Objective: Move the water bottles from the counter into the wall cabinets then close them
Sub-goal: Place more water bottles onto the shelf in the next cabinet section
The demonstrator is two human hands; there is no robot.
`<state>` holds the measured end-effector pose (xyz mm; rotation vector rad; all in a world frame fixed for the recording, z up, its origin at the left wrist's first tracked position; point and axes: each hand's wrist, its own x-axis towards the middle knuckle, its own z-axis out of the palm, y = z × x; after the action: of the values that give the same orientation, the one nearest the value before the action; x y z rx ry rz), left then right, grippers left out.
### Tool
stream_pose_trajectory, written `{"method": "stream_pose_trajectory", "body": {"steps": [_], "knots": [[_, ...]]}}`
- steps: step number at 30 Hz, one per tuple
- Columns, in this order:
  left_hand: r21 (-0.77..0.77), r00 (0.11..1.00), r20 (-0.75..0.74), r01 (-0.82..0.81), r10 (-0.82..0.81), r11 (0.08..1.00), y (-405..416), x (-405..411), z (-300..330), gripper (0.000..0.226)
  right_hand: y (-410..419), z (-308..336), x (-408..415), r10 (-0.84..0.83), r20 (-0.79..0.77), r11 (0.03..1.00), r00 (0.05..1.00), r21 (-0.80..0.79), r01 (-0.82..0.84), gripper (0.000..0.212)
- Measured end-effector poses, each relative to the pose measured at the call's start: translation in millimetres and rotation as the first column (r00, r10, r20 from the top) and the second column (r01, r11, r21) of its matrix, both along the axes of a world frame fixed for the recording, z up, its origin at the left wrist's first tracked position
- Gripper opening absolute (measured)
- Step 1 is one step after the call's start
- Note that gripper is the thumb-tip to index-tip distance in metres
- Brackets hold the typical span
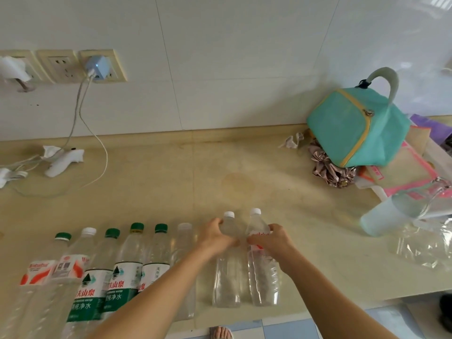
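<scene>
- Left hand point(216, 237) grips the plain bottle point(227, 265); right hand point(266, 239) grips the red-labelled bottle point(263, 265).
- Thin, crushable walls: either could buckle, slip, and topple the neighbouring row point(117, 270).

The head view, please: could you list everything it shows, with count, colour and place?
Green-capped water bottles: four, clear, standing in the row along the counter's front left.
White-capped water bottles: four, clear; two in the left row, two held at centre, one unlabelled and one red-labelled.
Counter: one, beige.
Lunch bag: one, teal with yellow trim, back right.
Scrunchie: one, pinkish, beside the bag.
Charger: one, pale blue, in a wall socket, white cables hanging.
Plastic cup: one, translucent, right.
Left hand: grips the unlabelled bottle's shoulder.
Right hand: grips the red-labelled bottle's shoulder.
</scene>
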<state>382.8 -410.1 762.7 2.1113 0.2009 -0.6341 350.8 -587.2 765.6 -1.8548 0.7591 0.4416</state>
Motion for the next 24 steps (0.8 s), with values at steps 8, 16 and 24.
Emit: {"method": "stream_pose_trajectory", "body": {"steps": [8, 16, 24], "knots": [[-0.207, 0.953, 0.301, 0.038, 0.027, 0.978, 33.1, 15.3, 50.1, 0.044, -4.1, 39.4, 2.2, -0.068, 0.368, 0.988, 0.927, 0.151, 0.013, 0.058], [-0.002, 0.791, 0.605, 0.114, -0.09, 0.993, 43.6, 19.7, 69.2, 0.055, 8.7, 62.7, 1.2, 0.083, 0.635, 0.996, 0.768, -0.068, -0.051, 0.068], [-0.01, 0.803, 0.591, 0.091, -0.067, 0.996, 51.9, 10.7, 42.2, 0.074, 12.4, 46.9, 6.8, 0.142, 0.628, 0.99, 0.765, -0.098, -0.104, 0.075]]}}
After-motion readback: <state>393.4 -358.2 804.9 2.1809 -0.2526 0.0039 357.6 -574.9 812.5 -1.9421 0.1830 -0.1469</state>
